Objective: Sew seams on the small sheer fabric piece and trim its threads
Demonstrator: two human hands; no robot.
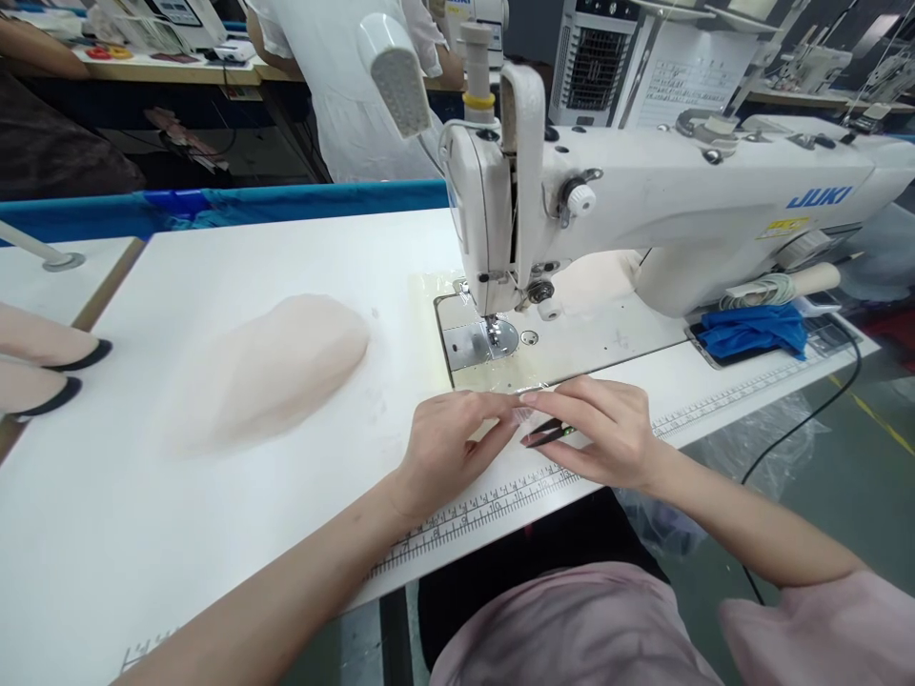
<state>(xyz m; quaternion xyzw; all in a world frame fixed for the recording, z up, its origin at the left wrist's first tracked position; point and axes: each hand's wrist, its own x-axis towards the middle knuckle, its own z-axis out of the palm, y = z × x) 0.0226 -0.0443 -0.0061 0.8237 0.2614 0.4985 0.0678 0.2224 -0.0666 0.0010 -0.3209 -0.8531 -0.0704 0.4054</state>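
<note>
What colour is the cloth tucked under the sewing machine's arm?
Bright blue; the cloth shows clearly in the head view.

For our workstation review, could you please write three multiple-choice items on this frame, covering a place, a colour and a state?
1. Where does the pile of pale pink fabric lie?
A. left of the sewing machine
B. under the needle
C. on the floor

2. What colour is the cloth at the machine's base?
A. red
B. blue
C. yellow

3. What does the right hand hold?
A. nothing
B. a spool
C. thread snips

Answers: 1 A, it rests on the table, left of the machine. 2 B, plainly blue. 3 C, dark blades show under the fingers, beside the left hand.
</note>
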